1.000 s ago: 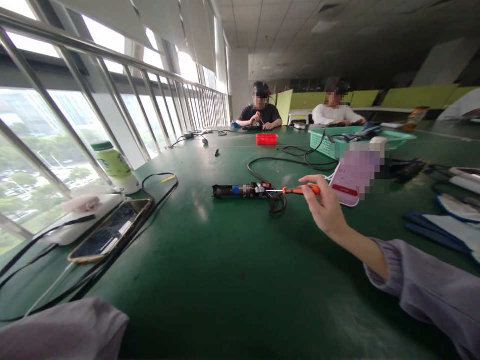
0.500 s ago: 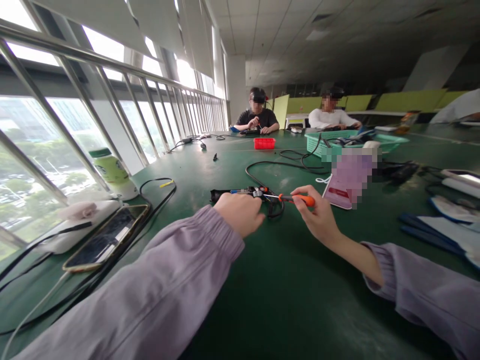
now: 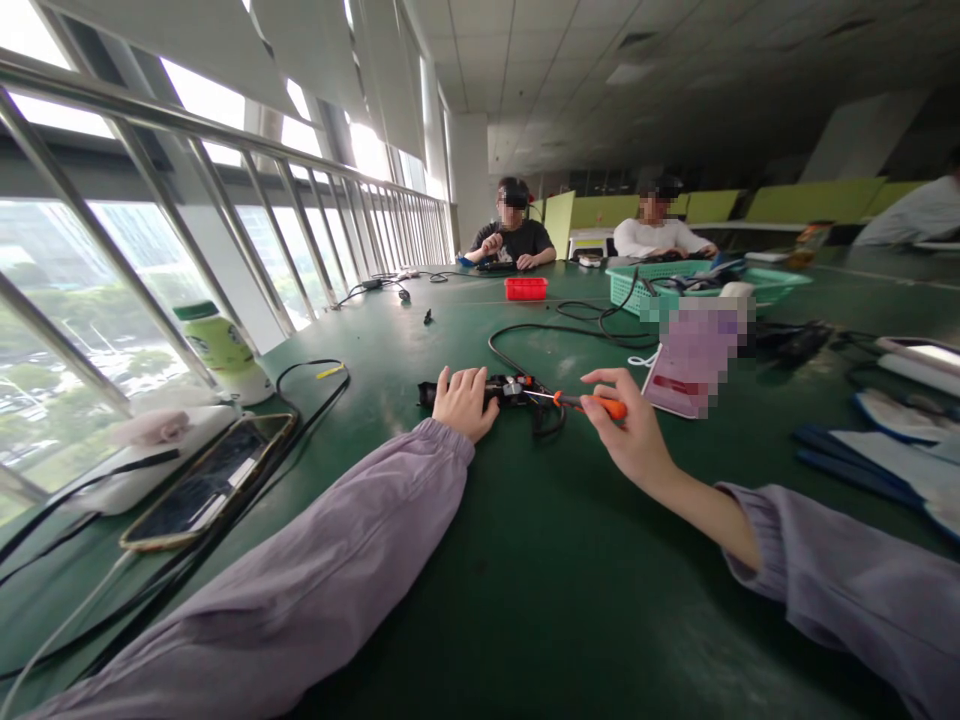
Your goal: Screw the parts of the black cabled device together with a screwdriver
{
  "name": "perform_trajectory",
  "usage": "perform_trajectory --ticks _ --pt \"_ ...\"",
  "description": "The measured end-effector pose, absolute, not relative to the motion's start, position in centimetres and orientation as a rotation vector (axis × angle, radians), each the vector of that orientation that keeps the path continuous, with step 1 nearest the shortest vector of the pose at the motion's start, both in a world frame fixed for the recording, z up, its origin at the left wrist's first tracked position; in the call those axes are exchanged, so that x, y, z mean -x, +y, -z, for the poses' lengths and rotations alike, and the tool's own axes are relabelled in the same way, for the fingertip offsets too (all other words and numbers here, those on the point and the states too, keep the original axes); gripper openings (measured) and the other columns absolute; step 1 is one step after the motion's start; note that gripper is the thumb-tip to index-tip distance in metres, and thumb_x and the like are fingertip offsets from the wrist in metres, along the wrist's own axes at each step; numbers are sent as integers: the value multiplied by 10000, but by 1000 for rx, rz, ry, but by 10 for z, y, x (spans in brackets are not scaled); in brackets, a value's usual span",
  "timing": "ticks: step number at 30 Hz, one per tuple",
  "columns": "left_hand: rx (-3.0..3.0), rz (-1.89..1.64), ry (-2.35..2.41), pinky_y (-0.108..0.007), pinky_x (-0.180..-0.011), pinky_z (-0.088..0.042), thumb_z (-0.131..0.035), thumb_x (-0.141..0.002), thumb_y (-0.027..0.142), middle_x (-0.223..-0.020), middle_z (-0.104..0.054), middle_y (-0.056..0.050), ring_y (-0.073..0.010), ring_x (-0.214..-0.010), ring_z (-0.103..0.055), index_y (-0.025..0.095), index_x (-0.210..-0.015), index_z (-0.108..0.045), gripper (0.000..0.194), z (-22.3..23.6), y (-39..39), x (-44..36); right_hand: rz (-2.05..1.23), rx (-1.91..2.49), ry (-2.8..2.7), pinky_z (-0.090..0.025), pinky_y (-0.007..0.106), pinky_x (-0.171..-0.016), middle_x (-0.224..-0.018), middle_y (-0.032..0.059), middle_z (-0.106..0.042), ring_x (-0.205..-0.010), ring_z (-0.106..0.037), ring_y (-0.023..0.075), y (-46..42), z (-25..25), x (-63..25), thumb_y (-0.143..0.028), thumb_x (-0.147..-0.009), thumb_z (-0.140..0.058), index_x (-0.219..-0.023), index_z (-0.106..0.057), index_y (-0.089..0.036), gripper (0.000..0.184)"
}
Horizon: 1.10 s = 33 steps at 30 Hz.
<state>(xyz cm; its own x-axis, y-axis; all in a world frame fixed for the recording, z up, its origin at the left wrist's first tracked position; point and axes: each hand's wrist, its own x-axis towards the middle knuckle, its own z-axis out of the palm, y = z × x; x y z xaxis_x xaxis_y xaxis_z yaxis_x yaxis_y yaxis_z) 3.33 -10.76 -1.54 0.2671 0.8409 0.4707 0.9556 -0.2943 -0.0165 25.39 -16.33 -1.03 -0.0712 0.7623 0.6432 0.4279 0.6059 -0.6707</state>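
My left hand (image 3: 463, 402) lies over the left part of a long black corded device (image 3: 498, 393), fingers across its top and thumb at the near side. Metal and small orange parts show at the device's right end. Between the thumb and fingers of my right hand (image 3: 630, 428) is a screwdriver (image 3: 600, 405) with an orange and black handle. Its thin shaft points left, and the tip reaches the metal part. Whether it sits in a screw is too small to tell.
A phone (image 3: 210, 485) and green-labelled bottle (image 3: 221, 350) stand left. Beyond are a red tray (image 3: 526, 289), green basket (image 3: 626, 290) and propped purple phone (image 3: 686, 370). Gloves (image 3: 877, 465) lie right. Two people (image 3: 517, 240) sit across the table; another is at far right.
My left hand has shifted slightly left and flattened from a bent-over hold, uncovering more of the device. A blue piece seen by its fingers no longer shows. My right hand keeps the screwdriver almost still.
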Motion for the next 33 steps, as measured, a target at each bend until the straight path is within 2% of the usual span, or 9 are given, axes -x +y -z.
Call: perform_trajectory --ticks 4,8,11,15,19,22,28,30,33 --pt "2241 497 -1714 -456 -1121 -167 -414 -823 244 -1281 -525 -107 -247 -1190 -449 113 -1276 -439 472 17 -106 -34 -315 945 -1680 -368 254 -555 -615 -74 -435 -520 -437 97 -160 11 -255 -252 -819 -535 -1012 -466 -224 207" --pt "2264 382 -1714 -391 -1049 -287 -430 -799 242 -1137 -581 -105 -253 -1100 -489 112 -1192 -508 421 14 -105 -32 -231 861 -1622 -436 298 -772 -845 -10 -526 -779 -555 137 -158 13 -254 -200 -761 -579 -1046 -464 -227 308" --pt "2286 381 -1694 -379 -986 -339 -436 -793 251 -1101 -576 -102 -255 -1063 -491 121 -1174 -511 409 12 -103 -31 -292 946 -1644 -426 272 -648 -744 -28 -508 -653 -519 119 -159 12 -255 -264 -810 -542 -1022 -487 -219 224" --pt "2321 397 -1676 -383 -945 -358 -444 -779 241 -1094 -559 -100 -250 -1040 -485 134 -1155 -504 395 13 -101 -29 -380 1060 -1648 -311 249 -468 -555 -73 -432 -445 -377 89 -163 11 -255 -357 -843 -508 -941 -511 -213 174" --pt "2358 401 -1607 -382 -914 -378 -450 -766 228 -1083 -549 -101 -252 -1025 -476 134 -1132 -496 381 12 -102 -29 -232 923 -1581 -425 275 -635 -749 -26 -511 -639 -519 117 -162 10 -254 -257 -785 -565 -980 -490 -219 212" --pt "2366 428 -1549 -379 -908 -387 -465 -742 206 -1073 -544 -101 -254 -1033 -468 139 -1117 -485 381 10 -105 -30 -148 841 -1569 -443 312 -775 -862 1 -521 -779 -553 138 -161 11 -254 -204 -753 -580 -993 -469 -225 266" --pt "2367 438 -1533 -357 -884 -412 -491 -710 203 -1033 -543 -95 -245 -998 -506 141 -1060 -477 356 6 -109 -32 -361 968 -1647 -359 256 -503 -504 -85 -422 -451 -426 104 -167 11 -255 -291 -813 -543 -937 -497 -225 148" --pt "2376 426 -1552 -353 -877 -420 -490 -716 208 -1035 -544 -91 -237 -973 -528 143 -1068 -468 359 6 -110 -33 -340 953 -1650 -371 254 -511 -519 -81 -441 -466 -450 105 -169 10 -254 -267 -800 -551 -923 -494 -228 142" --pt "2375 406 -1557 -357 -871 -426 -483 -727 218 -1050 -541 -96 -242 -990 -537 145 -1084 -469 364 6 -110 -34 -235 844 -1641 -437 276 -617 -661 -49 -507 -601 -535 122 -169 8 -252 -188 -741 -573 -988 -463 -232 274"
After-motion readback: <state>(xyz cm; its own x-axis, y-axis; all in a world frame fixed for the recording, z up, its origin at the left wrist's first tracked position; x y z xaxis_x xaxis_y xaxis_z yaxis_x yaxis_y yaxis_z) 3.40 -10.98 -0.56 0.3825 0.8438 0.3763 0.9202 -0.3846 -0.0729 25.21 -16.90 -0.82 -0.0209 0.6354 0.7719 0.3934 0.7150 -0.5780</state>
